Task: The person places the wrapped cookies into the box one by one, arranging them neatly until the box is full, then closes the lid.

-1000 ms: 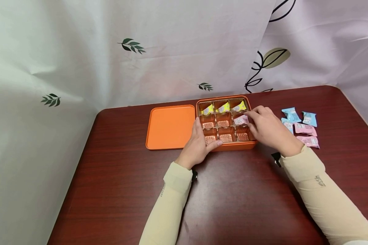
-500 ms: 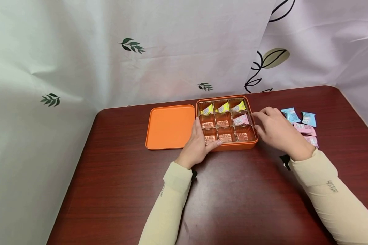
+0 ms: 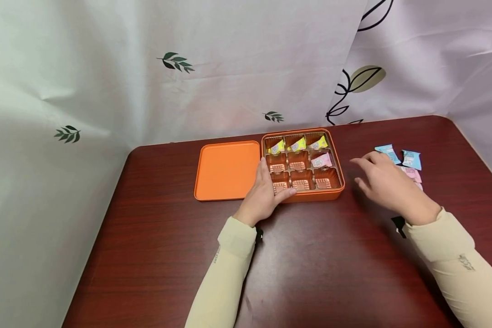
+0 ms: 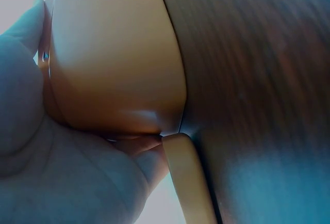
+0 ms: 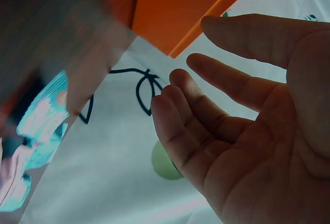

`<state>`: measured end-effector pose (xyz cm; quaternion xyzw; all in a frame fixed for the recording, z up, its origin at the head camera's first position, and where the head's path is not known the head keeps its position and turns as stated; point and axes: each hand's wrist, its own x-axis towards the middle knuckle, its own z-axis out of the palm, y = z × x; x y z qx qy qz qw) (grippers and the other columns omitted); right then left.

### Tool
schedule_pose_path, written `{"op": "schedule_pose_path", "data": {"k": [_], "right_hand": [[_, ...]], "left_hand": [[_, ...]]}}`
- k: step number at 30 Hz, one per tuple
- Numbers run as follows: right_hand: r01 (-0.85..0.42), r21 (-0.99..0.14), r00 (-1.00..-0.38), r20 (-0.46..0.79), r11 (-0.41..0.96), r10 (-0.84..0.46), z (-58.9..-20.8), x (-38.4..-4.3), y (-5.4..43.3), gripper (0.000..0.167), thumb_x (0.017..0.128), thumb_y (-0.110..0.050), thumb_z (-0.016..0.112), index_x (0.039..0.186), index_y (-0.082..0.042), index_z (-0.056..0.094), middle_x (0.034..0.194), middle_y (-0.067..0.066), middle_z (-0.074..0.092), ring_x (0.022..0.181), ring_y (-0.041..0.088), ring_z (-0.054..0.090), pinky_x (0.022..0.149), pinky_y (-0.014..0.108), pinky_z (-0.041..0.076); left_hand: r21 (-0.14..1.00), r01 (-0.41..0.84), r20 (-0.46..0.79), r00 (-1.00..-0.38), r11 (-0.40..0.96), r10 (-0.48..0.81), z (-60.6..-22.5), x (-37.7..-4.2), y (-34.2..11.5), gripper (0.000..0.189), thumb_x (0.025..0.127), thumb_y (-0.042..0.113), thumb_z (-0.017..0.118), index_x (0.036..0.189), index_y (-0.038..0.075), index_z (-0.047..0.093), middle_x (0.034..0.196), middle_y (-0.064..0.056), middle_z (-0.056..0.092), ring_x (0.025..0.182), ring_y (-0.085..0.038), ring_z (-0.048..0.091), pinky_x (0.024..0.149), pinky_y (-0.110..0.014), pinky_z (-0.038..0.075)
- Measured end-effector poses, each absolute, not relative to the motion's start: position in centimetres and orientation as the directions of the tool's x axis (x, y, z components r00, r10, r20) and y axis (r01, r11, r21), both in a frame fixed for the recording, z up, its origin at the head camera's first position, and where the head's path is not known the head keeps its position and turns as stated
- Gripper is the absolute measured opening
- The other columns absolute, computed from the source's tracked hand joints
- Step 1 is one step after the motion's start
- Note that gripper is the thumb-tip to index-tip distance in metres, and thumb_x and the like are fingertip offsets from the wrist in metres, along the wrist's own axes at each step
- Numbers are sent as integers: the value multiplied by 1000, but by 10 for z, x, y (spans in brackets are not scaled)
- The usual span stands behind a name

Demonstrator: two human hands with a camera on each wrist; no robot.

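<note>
An orange box (image 3: 317,197) with a brown compartment tray stands on the table. Three yellow wrapped candies (image 3: 298,145) lie in its back row, and one pink wrapped candy (image 3: 321,160) is in the right compartment of the middle row. My left hand (image 3: 257,200) rests on the box's front left corner, fingers straight along the side and thumb at the front edge. To the right of the box, my right hand (image 3: 389,184) holds nothing; its fingers are relaxed and parted in the right wrist view. Loose pink candies (image 3: 411,173) are partly hidden behind it.
Left of the box lies its flat orange lid (image 3: 227,171). Two blue wrapped candies (image 3: 412,160) lie at the right, close to the pink ones. A patterned cloth (image 3: 229,68) hangs behind the dark red table (image 3: 303,269).
My right hand let go of the pink candy in the middle row's right compartment and moved right, away from the box towards the loose candies. The left hand stayed in place.
</note>
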<state>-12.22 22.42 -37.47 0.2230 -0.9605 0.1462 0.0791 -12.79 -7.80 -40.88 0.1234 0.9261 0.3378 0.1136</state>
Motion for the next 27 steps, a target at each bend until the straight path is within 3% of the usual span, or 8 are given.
{"op": "schedule_pose_path", "data": {"k": [9,17,27], "right_hand": [[-405,-204,-909,196,891,-368,-382,-111,244,47,78,0,77,120,13,62,109,31,58,103,47,53,80,61,48],[-414,-189,-906,184,890,-382,-388,-108,259,48,74,1,81,116,14,62,106,33,59,94,48,54,80,59,44],[-390,-187,-916,174,902,-361,-392,-103,280,54,68,3,83,115,17,60,103,34,58,96,50,53,80,60,46]], "left_hand": [[655,152,-128,-943,740,307,-410,-127,-78,114,94,59,61,159,5,-16,166,-20,-10,153,-29,9,116,-41,30],[657,142,-135,-944,740,302,-410,-126,-78,112,95,55,62,159,6,-16,166,-21,-10,153,-29,8,117,-42,29],[647,140,-138,-945,750,296,-409,-127,-78,113,94,59,60,159,6,-16,167,-19,-11,153,-29,10,117,-41,29]]}}
